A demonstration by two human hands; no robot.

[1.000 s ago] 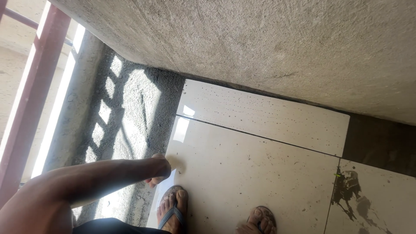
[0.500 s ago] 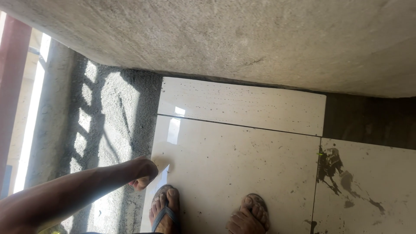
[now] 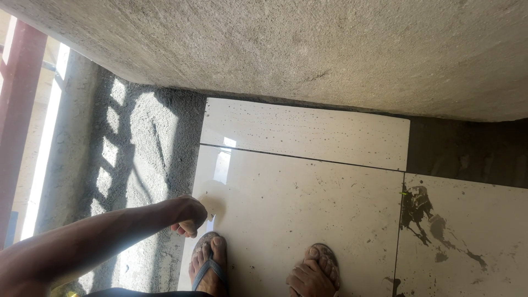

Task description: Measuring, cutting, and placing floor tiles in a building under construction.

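Curled narrow, my left grip [image 3: 187, 215] rested at the big tile's [image 3: 297, 220] left edge beside the grey mortar bed [image 3: 148, 165], apparently steadying it, holding nothing I could tell.

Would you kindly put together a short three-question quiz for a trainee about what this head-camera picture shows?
1. True or false: the left hand is at the left edge of the large glossy tile.
2. Which lies left of the tiles? A) grey mortar bed B) carpet C) wooden planks
3. Fill in: the dark stain lies on the tile to the ____ of the feet.

Key: 1 true; 2 A; 3 right
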